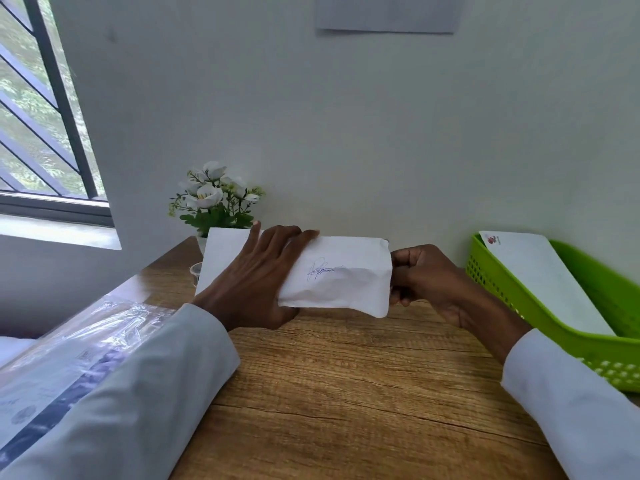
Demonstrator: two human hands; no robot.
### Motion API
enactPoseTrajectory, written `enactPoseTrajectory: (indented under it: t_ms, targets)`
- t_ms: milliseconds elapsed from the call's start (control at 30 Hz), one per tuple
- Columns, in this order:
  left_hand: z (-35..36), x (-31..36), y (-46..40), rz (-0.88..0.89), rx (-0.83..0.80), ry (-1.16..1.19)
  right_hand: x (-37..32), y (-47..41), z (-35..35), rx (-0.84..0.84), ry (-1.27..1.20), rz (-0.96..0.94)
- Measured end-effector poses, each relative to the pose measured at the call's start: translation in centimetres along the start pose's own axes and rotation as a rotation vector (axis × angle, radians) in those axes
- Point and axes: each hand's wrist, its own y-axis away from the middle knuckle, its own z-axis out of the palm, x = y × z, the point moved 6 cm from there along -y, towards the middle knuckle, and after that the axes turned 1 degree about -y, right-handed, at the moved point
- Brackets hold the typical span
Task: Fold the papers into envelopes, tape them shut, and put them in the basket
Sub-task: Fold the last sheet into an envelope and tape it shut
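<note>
Head view shows my left hand (258, 275) wrapped over the folded paper (341, 277) and my right hand (420, 277) pinching its end, left of the green basket (540, 308), so I'd crease firmly, keeping edges square before taping.

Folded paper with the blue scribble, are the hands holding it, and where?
Yes. The left hand grips the folded paper across its left part, and the right hand pinches its right edge.
</note>
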Motion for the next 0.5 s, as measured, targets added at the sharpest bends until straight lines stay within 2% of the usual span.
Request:
enactPoseTrajectory:
  t_ms: [133,300,500]
  targets:
    - [-0.3,-0.2,0.1,-0.024,-0.001,0.041,-0.1,0.1,0.1,-0.016,0.01,0.004]
    - [-0.4,0.9,-0.3,-0.001,-0.012,0.066,0.7,0.1,0.9,0.084,0.027,0.052]
    - [-0.2,1.4,-0.4,0.005,-0.026,0.052,1.1,-0.2,1.8,0.117,0.108,0.019]
